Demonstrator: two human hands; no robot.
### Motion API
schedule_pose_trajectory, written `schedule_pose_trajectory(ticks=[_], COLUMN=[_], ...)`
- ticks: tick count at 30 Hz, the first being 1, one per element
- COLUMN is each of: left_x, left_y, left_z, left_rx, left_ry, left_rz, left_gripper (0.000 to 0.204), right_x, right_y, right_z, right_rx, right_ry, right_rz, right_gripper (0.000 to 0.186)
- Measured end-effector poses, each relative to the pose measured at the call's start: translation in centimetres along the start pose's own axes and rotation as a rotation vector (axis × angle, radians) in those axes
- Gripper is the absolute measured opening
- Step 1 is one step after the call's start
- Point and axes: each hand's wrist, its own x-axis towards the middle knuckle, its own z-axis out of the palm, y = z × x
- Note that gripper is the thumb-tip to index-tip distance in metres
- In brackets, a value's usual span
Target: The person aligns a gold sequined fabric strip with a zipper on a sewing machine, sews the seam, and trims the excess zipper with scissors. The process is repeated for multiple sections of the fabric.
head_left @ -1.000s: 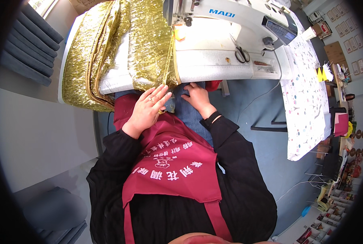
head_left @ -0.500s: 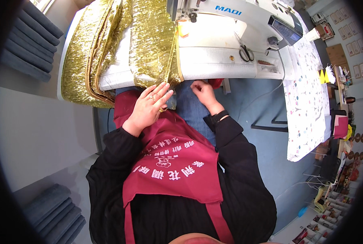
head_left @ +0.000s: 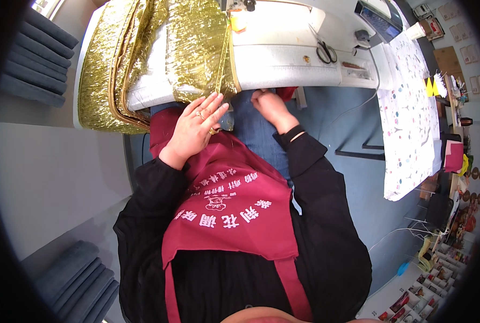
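Note:
My left hand (head_left: 194,126), with rings on it, is held out with its fingers stretched and close together. Its fingertips are at the hanging front end of a shiny gold fringed fabric (head_left: 197,54), by a narrow yellow strip (head_left: 224,62) running up toward the sewing machine (head_left: 249,4). The thumb is hidden, and no hold on the fabric shows. Over my jeans, just below the table edge, my right hand (head_left: 275,112) has its fingers curled in. What they hold, if anything, is hidden. Brown trim (head_left: 234,70) edges the fabric between the hands.
Folded layers of gold fringe (head_left: 97,70) lie at the table's left end. Black-handled scissors (head_left: 326,52) and a small recessed tray (head_left: 356,71) are on the right. A printed white cloth (head_left: 409,134) hangs beyond. Black metal legs (head_left: 361,153) stand below it.
The whole view has shifted, so the table sits higher and less of the sewing machine shows. Both hands keep nearly the same place against the fabric and table edge.

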Motion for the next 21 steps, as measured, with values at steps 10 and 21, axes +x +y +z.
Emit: schedule_pose_trajectory(ticks=[10,21], left_x=[0.2,0.2], left_y=[-0.3,0.4], left_z=[0.2,-0.4], left_rx=[-0.001,-0.02], left_ry=[0.032,0.019], left_rz=[0.001,-0.02], left_gripper=[0.055,0.057], right_x=[-28.8,-16.4], right_y=[19.5,7.0], right_z=[-8.5,-11.5], right_rx=[-0.486,-0.579], right_ry=[-0.325,0.265], right_rz=[1.016,0.476], right_gripper=[0.032,0.036])
